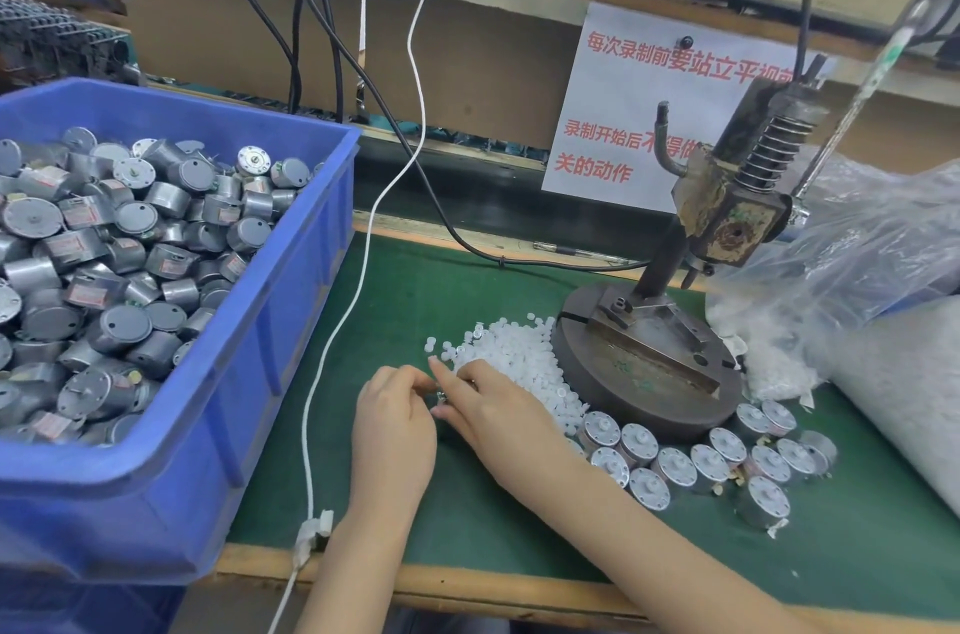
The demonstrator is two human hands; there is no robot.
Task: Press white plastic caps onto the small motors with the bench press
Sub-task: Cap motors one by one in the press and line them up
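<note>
Green tabletop (415,301) | left grip (395,420), right grip (488,405) both pinching metal part (440,395), lower centre | white caps (519,353) likely light, slippery: take by sides.

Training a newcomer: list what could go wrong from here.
The cap pile lies against the press base; loose caps could stray under the ram.
The forearm behind the right hand passes beside the standing motors; a sweep might topple them.
The white cable runs near the left hand and could snag.
</note>
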